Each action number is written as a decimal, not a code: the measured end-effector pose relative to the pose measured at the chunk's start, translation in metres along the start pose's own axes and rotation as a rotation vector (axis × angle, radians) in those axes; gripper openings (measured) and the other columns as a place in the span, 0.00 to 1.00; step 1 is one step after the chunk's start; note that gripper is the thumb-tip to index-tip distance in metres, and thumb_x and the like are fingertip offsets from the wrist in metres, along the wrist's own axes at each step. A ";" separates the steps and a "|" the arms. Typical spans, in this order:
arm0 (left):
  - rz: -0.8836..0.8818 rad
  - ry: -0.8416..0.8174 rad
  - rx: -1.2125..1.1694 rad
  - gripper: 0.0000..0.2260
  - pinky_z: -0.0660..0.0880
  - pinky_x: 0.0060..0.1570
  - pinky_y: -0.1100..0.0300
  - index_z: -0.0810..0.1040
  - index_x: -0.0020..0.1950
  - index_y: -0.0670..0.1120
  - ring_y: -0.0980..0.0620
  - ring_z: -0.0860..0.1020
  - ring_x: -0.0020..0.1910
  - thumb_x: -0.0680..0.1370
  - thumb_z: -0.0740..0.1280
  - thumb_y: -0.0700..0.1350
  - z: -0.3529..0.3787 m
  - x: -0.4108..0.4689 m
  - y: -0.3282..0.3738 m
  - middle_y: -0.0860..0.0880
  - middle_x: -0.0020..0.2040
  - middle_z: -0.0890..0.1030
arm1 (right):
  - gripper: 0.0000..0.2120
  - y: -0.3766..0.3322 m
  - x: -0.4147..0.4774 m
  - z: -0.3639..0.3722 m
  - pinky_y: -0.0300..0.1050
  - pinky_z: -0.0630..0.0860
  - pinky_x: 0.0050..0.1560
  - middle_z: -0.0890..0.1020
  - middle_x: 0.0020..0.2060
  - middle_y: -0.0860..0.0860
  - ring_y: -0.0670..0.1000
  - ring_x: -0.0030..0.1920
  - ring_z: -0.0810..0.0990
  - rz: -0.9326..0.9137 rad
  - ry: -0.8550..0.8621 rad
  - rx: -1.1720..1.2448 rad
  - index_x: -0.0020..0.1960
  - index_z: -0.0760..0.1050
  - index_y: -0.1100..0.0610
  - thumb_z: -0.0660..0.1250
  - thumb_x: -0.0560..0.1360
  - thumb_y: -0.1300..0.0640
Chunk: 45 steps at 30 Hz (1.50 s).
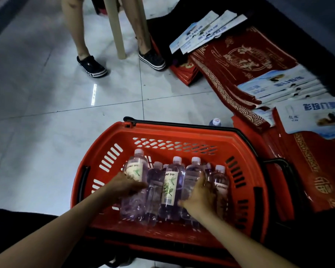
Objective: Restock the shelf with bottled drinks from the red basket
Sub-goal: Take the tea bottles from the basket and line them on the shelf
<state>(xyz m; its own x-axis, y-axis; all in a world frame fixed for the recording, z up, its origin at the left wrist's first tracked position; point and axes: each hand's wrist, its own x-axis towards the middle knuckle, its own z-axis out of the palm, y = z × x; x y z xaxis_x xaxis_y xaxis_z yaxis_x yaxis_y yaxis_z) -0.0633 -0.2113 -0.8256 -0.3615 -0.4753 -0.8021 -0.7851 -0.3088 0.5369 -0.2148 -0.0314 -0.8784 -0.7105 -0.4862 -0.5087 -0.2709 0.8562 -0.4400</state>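
Note:
A red plastic basket [182, 132] with black handles sits on the floor below me. Inside it lie several clear bottled drinks with white caps and pale leaf labels. My left hand [124, 186] reaches in and its fingers curl round the leftmost bottle [134, 169]. My right hand [199, 196] lies over a bottle on the right [193, 175], fingers wrapped round its body. A labelled bottle [170, 186] lies between the two hands. No shelf is in view.
Another person's legs in black clogs [91, 66] stand by a beige chair leg [116, 28] at the back. Red mats [240, 59] and stacked white packets [278, 86] cover the floor to the right. A lone bottle cap [215, 121] shows behind the basket. Grey tiles lie left.

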 end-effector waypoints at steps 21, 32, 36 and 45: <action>0.081 -0.216 -0.125 0.16 0.76 0.54 0.44 0.76 0.58 0.45 0.45 0.78 0.58 0.74 0.73 0.47 0.053 -0.034 0.006 0.46 0.57 0.81 | 0.15 -0.004 -0.002 -0.042 0.47 0.79 0.47 0.86 0.43 0.57 0.57 0.42 0.85 0.283 -0.631 0.979 0.55 0.79 0.62 0.73 0.71 0.56; 0.205 -0.273 -0.333 0.13 0.79 0.44 0.50 0.75 0.56 0.48 0.46 0.82 0.52 0.73 0.71 0.39 0.043 -0.024 0.020 0.47 0.53 0.84 | 0.26 -0.016 0.006 -0.054 0.51 0.80 0.50 0.86 0.48 0.55 0.57 0.49 0.85 0.093 -0.548 0.997 0.60 0.76 0.54 0.72 0.67 0.43; 0.261 -0.271 -0.375 0.19 0.80 0.50 0.41 0.73 0.63 0.41 0.41 0.83 0.53 0.73 0.71 0.37 0.038 -0.027 0.030 0.42 0.55 0.84 | 0.22 -0.021 0.000 -0.065 0.37 0.77 0.34 0.81 0.48 0.49 0.46 0.43 0.81 0.059 -0.494 1.008 0.62 0.70 0.52 0.72 0.72 0.47; 0.333 -0.299 -0.442 0.52 0.72 0.62 0.36 0.61 0.75 0.45 0.39 0.80 0.59 0.58 0.84 0.47 0.027 -0.042 0.033 0.41 0.61 0.81 | 0.17 -0.034 -0.021 -0.090 0.56 0.78 0.61 0.87 0.43 0.50 0.55 0.49 0.84 -0.063 -0.277 1.035 0.56 0.79 0.56 0.74 0.69 0.51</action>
<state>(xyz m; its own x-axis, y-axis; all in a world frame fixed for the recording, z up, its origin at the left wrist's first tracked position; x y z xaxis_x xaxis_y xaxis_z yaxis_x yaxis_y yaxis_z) -0.0876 -0.1793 -0.7819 -0.7264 -0.3732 -0.5770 -0.3468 -0.5258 0.7767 -0.2487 -0.0348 -0.7863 -0.5068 -0.6588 -0.5560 0.4727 0.3270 -0.8183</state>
